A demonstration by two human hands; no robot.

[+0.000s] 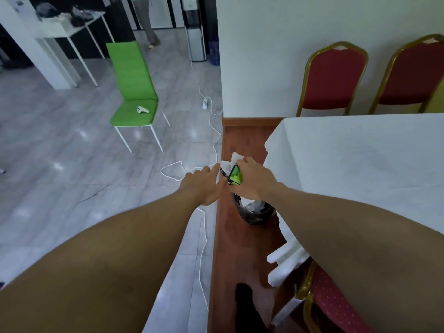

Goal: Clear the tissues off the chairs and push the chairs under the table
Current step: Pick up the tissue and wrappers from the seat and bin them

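Head view, one asks: which step is in hand?

The other: Binning, I'd judge. The right hand (254, 181) is at frame centre, curled round a white wad of tissues (236, 158) along with a small green-screened device (235, 175). The black-lined bin (254, 212) sits just below it in the frame and already has white paper in it.

First: And the left hand (204, 186)?

Other: Released, with its fingers stretched out towards the wad and their tips right at its edge. It grips nothing that I can make out.

First: So what does the next move call for?

Other: Letting the tissues drop into the bin while keeping hold of the device. The left hand looks placed to tease the paper free.

First: And the chairs?

Other: Two red chairs (334, 80) stand at upper right, behind the far edge of the white-clothed table (360, 152). Their seats are hidden, so I cannot tell whether tissues lie on them. A third red chair (336, 306) shows at lower right, beside the hanging cloth. The pushing-in probably still lies ahead.

First: Anything to watch?

Other: A white cable (204, 236) trails over the floor left of the bin, near the person's feet.
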